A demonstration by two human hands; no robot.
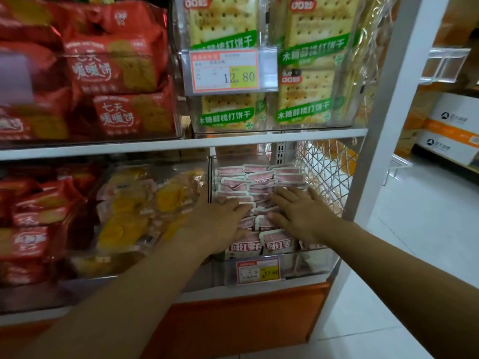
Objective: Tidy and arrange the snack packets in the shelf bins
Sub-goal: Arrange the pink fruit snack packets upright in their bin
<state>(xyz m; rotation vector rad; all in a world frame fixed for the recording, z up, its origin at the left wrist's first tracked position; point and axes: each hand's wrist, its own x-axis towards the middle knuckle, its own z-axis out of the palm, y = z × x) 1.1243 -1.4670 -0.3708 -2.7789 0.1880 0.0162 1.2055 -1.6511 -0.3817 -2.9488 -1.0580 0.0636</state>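
Observation:
Several small pink-and-white snack packets point(259, 177) fill a clear plastic bin point(308, 265) at the right end of the lower shelf. My left hand point(220, 224) lies flat on the packets at the bin's left side, fingers spread and pointing right. My right hand point(300, 213) rests palm down on the packets at the bin's right side, fingers spread toward the left. Neither hand grips a packet. The packets under both palms are hidden.
Left of this bin are a bin of yellow cake packets point(134, 211) and red biscuit packets point(31, 218). The upper shelf holds red biscuit bags point(114, 68) and green-labelled crackers point(311, 73). A wire mesh panel point(326, 167) and white post point(394, 86) close the shelf's right end.

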